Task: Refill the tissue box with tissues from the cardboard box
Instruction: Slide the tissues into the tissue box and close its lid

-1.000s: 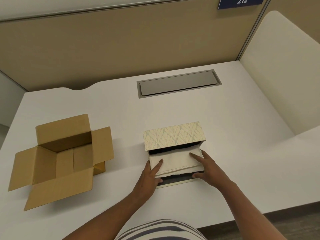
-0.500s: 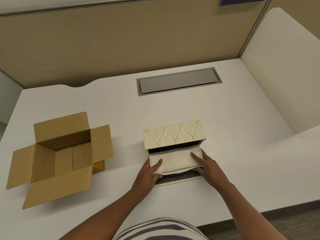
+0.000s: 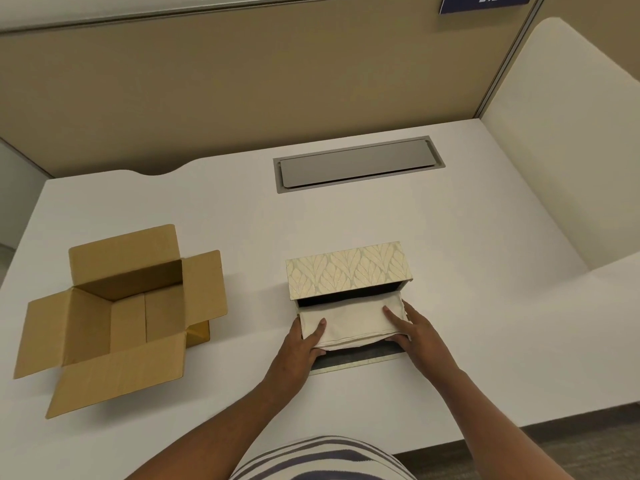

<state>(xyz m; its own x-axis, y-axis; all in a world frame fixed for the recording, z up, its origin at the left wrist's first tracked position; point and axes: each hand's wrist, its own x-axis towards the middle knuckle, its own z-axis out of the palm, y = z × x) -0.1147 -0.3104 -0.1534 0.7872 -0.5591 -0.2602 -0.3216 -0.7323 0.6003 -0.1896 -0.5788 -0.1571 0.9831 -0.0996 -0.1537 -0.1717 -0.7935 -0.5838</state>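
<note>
While both hands grip the tissues, the white desk meets tan partitions.

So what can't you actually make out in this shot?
- Head view: the tissue box interior is hidden by its patterned side and the tissue stack.
- The blue sign is cut off by the top edge.
- Palm sides of the left hand and right hand face down.
</note>
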